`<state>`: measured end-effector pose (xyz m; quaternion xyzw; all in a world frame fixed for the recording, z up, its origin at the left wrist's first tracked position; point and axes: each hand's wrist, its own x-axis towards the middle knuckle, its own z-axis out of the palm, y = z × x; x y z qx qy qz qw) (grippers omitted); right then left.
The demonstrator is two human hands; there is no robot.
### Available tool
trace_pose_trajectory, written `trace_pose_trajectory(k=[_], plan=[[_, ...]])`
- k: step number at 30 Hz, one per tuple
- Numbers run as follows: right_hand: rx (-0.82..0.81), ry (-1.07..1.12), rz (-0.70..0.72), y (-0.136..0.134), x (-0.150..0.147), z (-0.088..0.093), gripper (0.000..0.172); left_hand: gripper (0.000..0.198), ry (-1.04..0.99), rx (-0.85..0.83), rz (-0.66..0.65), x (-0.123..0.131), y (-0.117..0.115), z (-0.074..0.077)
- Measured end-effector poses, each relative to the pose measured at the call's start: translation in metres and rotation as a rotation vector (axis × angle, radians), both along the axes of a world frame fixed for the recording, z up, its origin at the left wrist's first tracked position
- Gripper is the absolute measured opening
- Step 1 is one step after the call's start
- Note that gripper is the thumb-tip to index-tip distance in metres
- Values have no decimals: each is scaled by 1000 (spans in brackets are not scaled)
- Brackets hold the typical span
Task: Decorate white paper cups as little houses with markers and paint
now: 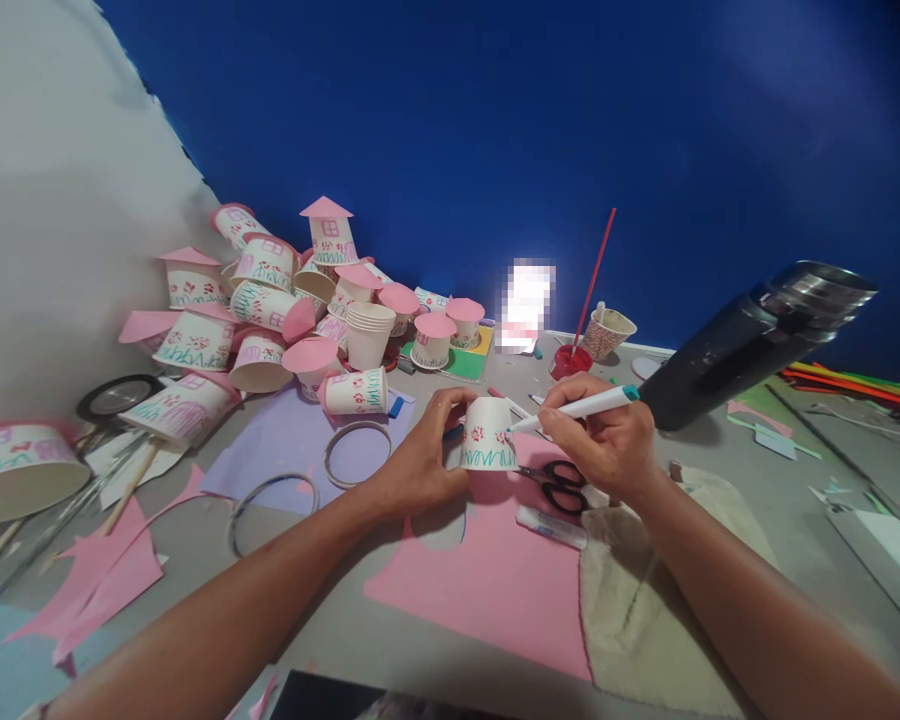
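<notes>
My left hand [435,450] is closed around the left side of a white paper cup [487,425] turned bottom up. Red flower marks and a band of green strokes run round the cup's side. In my right hand [607,435] is a white marker with a teal end [589,403], gripped like a pen. Its tip is at the cup's right side, close to the red flowers. Black-handled scissors [562,487] lie just behind and below the cup, on a pink paper sheet [487,580]. A white capped tube [551,527] rests on that sheet.
Decorated paper cups with pink paper roofs [322,230] are piled at the left. Tape rings [358,425] lie on purple paper [270,430]. A black flask [750,340] stands at the right, near a beige cloth [667,600]. A red pot [570,362] with a stick stands behind.
</notes>
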<state>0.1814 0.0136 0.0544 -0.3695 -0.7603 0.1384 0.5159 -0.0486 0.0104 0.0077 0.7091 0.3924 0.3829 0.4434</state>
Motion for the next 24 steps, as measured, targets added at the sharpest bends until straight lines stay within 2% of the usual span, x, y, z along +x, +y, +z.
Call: trace_pose_trajectory(k=[9, 15, 24], plan=[[30, -30, 48, 0, -3, 3, 13, 69, -2, -49, -12, -1, 0, 1], [-15, -49, 80, 0, -2, 4, 14, 70, -24, -66, -12, -1, 0, 0], [-18, -42, 46, 1, -2, 2, 13, 66, -45, -62, -28, 1, -1, 4]])
